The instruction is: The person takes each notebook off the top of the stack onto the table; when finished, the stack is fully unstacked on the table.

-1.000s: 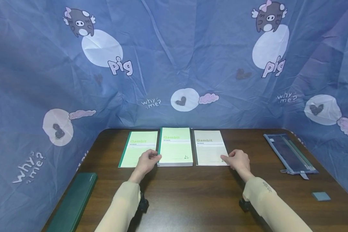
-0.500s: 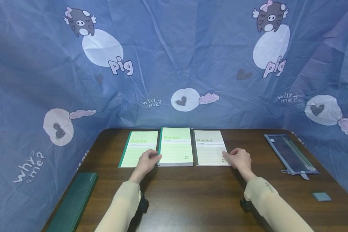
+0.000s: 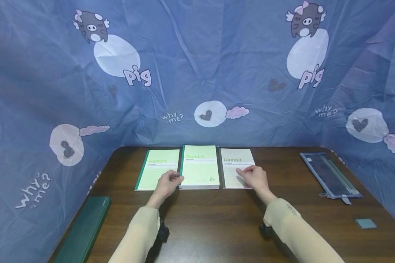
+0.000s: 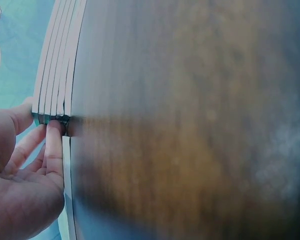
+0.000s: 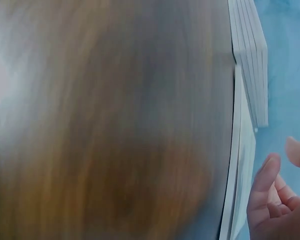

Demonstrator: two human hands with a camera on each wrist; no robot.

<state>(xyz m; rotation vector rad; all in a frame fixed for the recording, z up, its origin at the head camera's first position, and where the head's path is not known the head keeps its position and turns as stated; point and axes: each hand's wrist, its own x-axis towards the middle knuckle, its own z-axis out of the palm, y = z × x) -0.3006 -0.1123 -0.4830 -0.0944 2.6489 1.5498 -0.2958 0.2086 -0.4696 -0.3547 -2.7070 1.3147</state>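
Three sets of "Gambit" notebooks lie side by side at the table's far edge: a green one (image 3: 158, 168) on the left, a thicker stack (image 3: 200, 166) in the middle, and a pale one (image 3: 233, 164) on the right. My left hand (image 3: 177, 178) holds the stack's near left corner. In the left wrist view its thumb lies on top and a fingertip (image 4: 55, 131) presses the stack's edge (image 4: 57, 75). My right hand (image 3: 244, 174) sits over the pale notebook's near right part, fingers relaxed and holding nothing. The right wrist view shows its loosely bent fingers (image 5: 262, 185) beside the thin notebook (image 5: 242, 165).
A long dark green case (image 3: 82, 228) lies at the table's front left edge. A blue zip pouch (image 3: 329, 174) lies at the far right, with a small grey-blue eraser (image 3: 364, 223) nearer. The brown table (image 3: 217, 226) is walled in by blue printed cloth (image 3: 197, 73).
My right hand has moved left from the pale notebook's right edge onto its cover. The left hand has stayed at the stack's corner.
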